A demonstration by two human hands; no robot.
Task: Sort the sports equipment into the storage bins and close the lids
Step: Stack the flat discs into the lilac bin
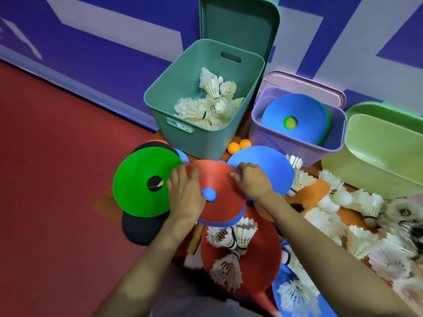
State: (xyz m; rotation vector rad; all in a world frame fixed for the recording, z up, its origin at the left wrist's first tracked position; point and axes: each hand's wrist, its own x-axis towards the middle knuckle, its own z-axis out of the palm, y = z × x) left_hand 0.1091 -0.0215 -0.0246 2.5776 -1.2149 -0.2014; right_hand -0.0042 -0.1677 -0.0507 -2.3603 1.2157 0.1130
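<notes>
A red disc cone lies on a blue one in the middle of the floor pile. My left hand rests on its left edge with fingers spread. My right hand pinches its right edge, over a larger blue disc. A green disc lies to the left on a black one. The teal bin holds several shuttlecocks. The purple bin holds blue and green discs. The light green bin stands at the right, with nothing visible inside it.
Loose shuttlecocks cover the floor at the right and lie on another red disc below my hands. Two orange balls sit between the bins. The teal lid leans on the blue wall; a purple lid stands behind its bin.
</notes>
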